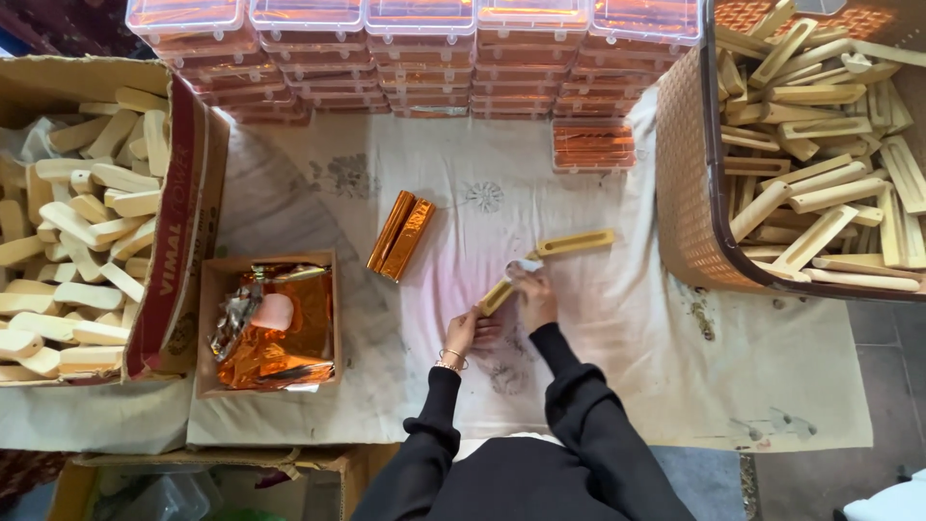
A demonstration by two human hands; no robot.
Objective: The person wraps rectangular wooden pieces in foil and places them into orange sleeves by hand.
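Note:
My left hand [467,331] grips the near end of a narrow gold-covered wooden piece [498,295] lying on the pale cloth [617,318]. My right hand [533,294] presses a small white rag or paper [524,265] onto the far end of that piece. Just beyond it lies a second gold slotted piece [576,242], touched by neither hand. Two shiny orange-wrapped bars [400,236] rest side by side further left. Both sleeves are black, and a bracelet sits on the left wrist.
A cardboard box [178,232] of bare wooden blocks stands at left, a small open box [269,325] of orange foil beside it. A brown basket [691,183] of slotted wooden pieces is at right. Stacked clear plastic cases [424,58] line the back.

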